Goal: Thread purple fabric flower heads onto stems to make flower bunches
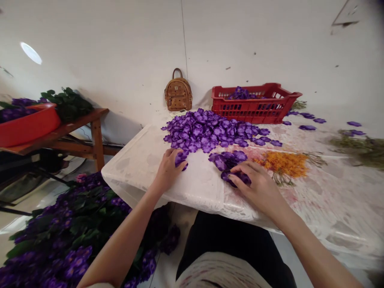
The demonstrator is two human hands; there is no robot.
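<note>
A wide heap of purple fabric petals [210, 130] lies on the white-covered table [141, 168]. My left hand [168, 170] rests at the heap's near edge, fingers curled round a few purple petals [181, 159]. My right hand [258, 184] lies palm down to the right, its fingertips pressed on a small dark purple petal stack [237, 178]. A smaller pile of petals [228, 158] sits just beyond that hand. A bunch of orange flower centres [283, 163] lies to the right of it.
A red plastic crate [255, 104] with purple petals stands at the back, a small brown backpack [178, 94] beside it. Dried green stems [360, 146] lie at far right. Left: a wooden bench [90, 120], a red basin [28, 124], and purple flower bouquets [69, 232] on the floor.
</note>
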